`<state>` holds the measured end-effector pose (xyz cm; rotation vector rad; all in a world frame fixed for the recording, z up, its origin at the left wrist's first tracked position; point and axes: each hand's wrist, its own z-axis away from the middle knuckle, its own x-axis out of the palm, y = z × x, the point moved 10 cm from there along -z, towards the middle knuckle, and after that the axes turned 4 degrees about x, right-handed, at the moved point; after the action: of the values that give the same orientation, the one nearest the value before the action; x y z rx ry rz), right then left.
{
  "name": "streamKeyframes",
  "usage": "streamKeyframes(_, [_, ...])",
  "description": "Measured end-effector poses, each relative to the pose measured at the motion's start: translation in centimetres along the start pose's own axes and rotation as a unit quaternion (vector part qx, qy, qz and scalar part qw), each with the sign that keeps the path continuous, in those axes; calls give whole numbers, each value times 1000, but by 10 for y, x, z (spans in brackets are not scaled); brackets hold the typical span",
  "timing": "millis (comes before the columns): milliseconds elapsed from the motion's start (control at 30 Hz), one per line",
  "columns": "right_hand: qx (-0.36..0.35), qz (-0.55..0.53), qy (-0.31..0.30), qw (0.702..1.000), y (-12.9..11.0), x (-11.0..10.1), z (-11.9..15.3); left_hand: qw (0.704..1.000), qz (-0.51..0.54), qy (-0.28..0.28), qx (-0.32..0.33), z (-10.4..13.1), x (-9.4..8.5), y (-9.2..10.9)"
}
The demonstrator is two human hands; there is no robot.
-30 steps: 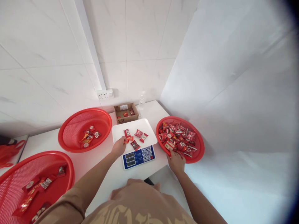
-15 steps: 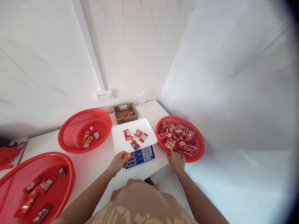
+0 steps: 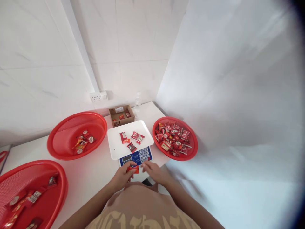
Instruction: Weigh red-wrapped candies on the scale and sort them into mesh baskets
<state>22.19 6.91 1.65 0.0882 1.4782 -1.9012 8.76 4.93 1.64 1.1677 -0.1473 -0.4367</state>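
White tabletop [image 3: 95,171], red packet [image 3: 136,169] only partly visible in left hand [image 3: 122,176]

Clear bottle [image 3: 137,101] upright near tiled wall [image 3: 140,35]; power socket [image 3: 98,96] at trunking's [image 3: 81,47] lower end.

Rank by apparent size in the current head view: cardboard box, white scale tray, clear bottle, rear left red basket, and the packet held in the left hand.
1. Rear left red basket
2. White scale tray
3. Cardboard box
Unsure: clear bottle and held packet; the left hand partly covers the packet, which is nearer the camera.
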Motion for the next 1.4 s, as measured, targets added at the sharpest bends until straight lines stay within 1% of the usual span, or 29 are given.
streamKeyframes(33, [-3,-42,-76,996,-11,21,2,1000,0,-17,5,1,6,3])
streamKeyframes(67, [-1,-67,-111,992,-19,32,5,999,1,-33,11,2,11,6])
streamKeyframes(100, [3,-79,-128,989,-24,37,6,999,0,-47,14,4,15,8])
streamKeyframes(167, [10,-90,-140,986,-29,38,10,997,-12,-71,21,7,19,14])
streamKeyframes(300, [19,-94,-157,983,-32,33,17,992,-48,-104,53,16,21,28])
streamKeyframes(367, [27,-73,-148,986,-31,31,19,991,-59,-105,59,17,22,27])
streamKeyframes(433, [37,-61,-130,989,-29,29,17,992,-59,-97,57,15,24,22])
streamKeyframes(500, [50,-79,-101,991,-21,25,12,994,-44,-83,54,9,25,17])
streamKeyframes(533, [62,-104,-77,990,-15,19,9,996,-33,-72,50,6,25,14])
streamKeyframes(600, [92,-186,-5,978,4,-3,2,998,-9,-47,37,1,23,9])
streamKeyframes(633, [108,-236,42,965,16,-18,0,999,3,-33,29,0,20,7])
streamKeyframes(700, [132,-324,140,926,40,-54,0,999,31,-13,18,-1,13,3])
streamKeyframes(733, [142,-346,191,907,52,-74,2,999,41,-8,14,-1,10,1])
streamKeyframes(767, [147,-350,234,895,61,-93,5,999,47,-4,11,0,7,-1])
streamKeyframes(800, [144,-339,254,895,67,-109,6,999,48,0,8,0,4,-3])
streamKeyframes(867, [140,-260,275,915,76,-135,9,999,43,4,0,2,-1,-9])
streamKeyframes(933, [159,-114,297,935,86,-151,13,999,36,5,-5,2,-3,-13])
streamKeyframes(967, [182,-24,300,936,93,-153,15,999,33,4,-6,2,-4,-14])
streamKeyframes(1033, [224,152,273,923,106,-148,16,1000,24,1,-7,1,-3,-15])
streamKeyframes(1100, [238,283,229,900,116,-136,13,1000,16,-2,-6,1,-1,-13])
streamKeyframes(1167, [238,346,200,885,122,-127,10,1000,-1,-5,0,1,0,-11])
streamKeyframes(1233, [242,369,189,877,124,-124,9,999,-37,1,12,0,-4,-8])
streamKeyframes(1300, [241,378,178,876,123,-124,7,995,-90,33,25,-3,-17,-7])
streamKeyframes(1333, [237,382,175,876,122,-125,7,990,-122,60,35,-5,-28,-5])
streamKeyframes(1400, [238,386,174,874,120,-126,6,969,-196,133,70,-8,-57,2])
